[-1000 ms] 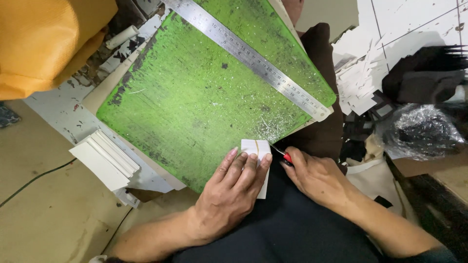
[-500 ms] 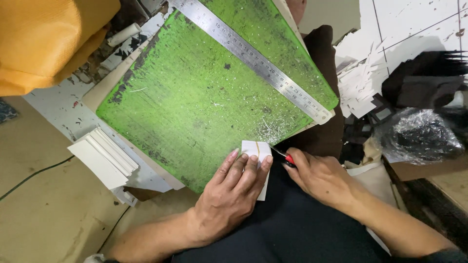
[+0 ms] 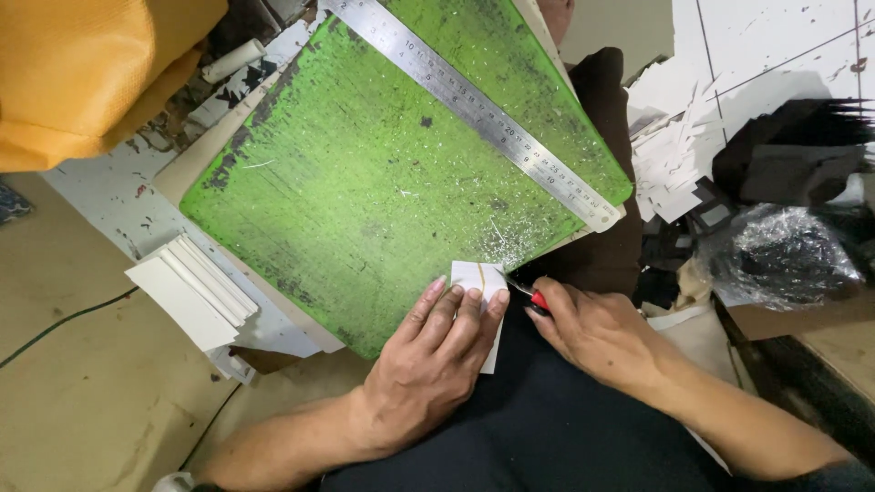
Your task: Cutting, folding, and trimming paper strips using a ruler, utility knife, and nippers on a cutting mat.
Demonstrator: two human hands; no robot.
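White card piece (image 3: 477,276) lies pinned under flat left hand (image 3: 436,364); right hand (image 3: 592,330) grips red-handled knife (image 3: 529,295).

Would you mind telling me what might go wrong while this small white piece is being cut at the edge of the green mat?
The left hand presses the white piece flat, its fingertips very close to the red-handled knife in the right hand; a slip could nick them. The piece overhangs the green mat's lower edge above the lap, so it may flex or the blade may run off the mat.
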